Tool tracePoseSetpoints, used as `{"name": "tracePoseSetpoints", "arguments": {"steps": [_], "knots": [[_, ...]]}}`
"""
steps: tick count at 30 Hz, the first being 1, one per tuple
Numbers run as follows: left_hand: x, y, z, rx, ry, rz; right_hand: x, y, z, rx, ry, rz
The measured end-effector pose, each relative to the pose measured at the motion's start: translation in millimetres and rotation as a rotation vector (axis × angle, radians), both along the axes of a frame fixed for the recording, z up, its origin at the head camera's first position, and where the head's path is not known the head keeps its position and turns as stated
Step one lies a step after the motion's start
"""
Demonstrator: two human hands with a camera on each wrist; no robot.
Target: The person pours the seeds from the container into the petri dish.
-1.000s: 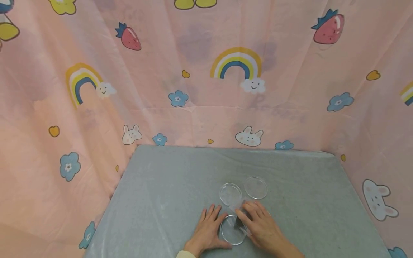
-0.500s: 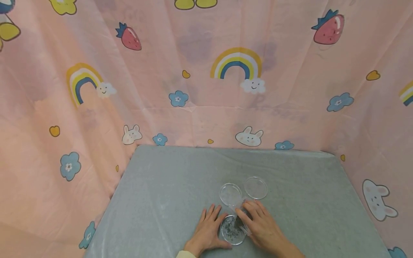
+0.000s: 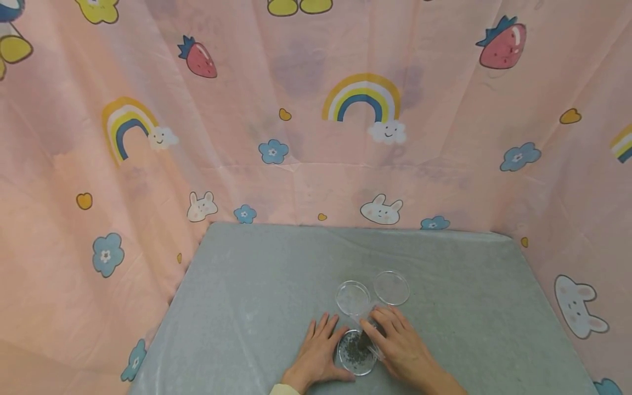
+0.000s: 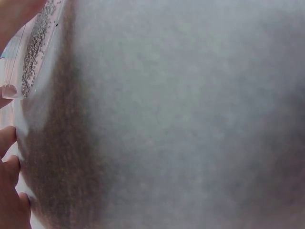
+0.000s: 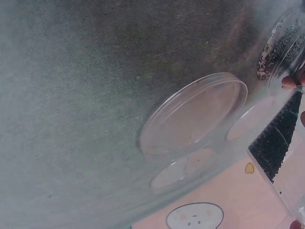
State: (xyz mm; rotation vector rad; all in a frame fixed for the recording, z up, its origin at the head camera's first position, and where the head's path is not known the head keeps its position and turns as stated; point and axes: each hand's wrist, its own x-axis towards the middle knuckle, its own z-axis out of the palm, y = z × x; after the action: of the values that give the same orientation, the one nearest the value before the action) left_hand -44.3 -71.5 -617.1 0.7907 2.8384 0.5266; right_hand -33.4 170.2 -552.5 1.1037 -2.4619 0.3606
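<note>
A clear round petri dish (image 3: 356, 366) lies near the table's front edge with dark grains spread across its bottom. My left hand (image 3: 316, 351) holds the dish from the left, thumb and index finger at opposite sides of its rim and the other fingers spread. My right hand (image 3: 407, 351) grips a clear flat plastic container (image 5: 290, 188), tilted over the dish's right side. Dark grains (image 5: 276, 138) fill part of that container; its exact kind is hard to tell. In the left wrist view grains (image 4: 35, 47) show through clear plastic beside fingertips.
Two more clear round dishes or lids stand behind the hands, one nearer (image 3: 353, 298) and one farther right (image 3: 391, 288). A grey cloth (image 3: 247, 307) covers the table, and a pink patterned curtain (image 3: 306, 186) encloses its back and sides.
Dark grains have come down into the petri dish, which showed almost none a second ago, and their layer has thickened. Both hands have stayed nearly still.
</note>
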Motion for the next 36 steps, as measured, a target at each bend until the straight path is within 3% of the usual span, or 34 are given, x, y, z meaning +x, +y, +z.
{"name": "tracePoseSetpoints", "arguments": {"steps": [11,18,23,27,30,32,36], "knots": [[-0.6,0.7,-1.7,-0.007,0.022,-0.009,-1.8,0.9,-2.9,-0.033,0.024,0.015],[-0.9,0.7,-1.2,0.012,0.026,-0.018,-8.7,5.7,-7.5,-0.260,0.053,-0.006],[-1.0,0.3,-1.4,0.007,0.045,-0.023,-10.9,21.0,-6.7,-0.318,-0.004,-0.081],[-0.9,-0.5,-1.6,0.009,0.081,-0.030,-15.8,39.5,-9.1,-0.382,-0.041,-0.186],[-1.0,-0.6,-1.9,0.008,0.087,-0.031,-19.9,55.4,-10.2,-0.471,-0.083,-0.325],[-0.9,-0.6,-1.9,0.005,0.085,-0.028,-21.1,67.0,-9.3,-0.517,-0.167,-0.441],[0.4,-1.0,-2.2,0.003,0.111,-0.033,-23.3,91.5,-6.9,-0.591,-0.439,-0.642]]}}
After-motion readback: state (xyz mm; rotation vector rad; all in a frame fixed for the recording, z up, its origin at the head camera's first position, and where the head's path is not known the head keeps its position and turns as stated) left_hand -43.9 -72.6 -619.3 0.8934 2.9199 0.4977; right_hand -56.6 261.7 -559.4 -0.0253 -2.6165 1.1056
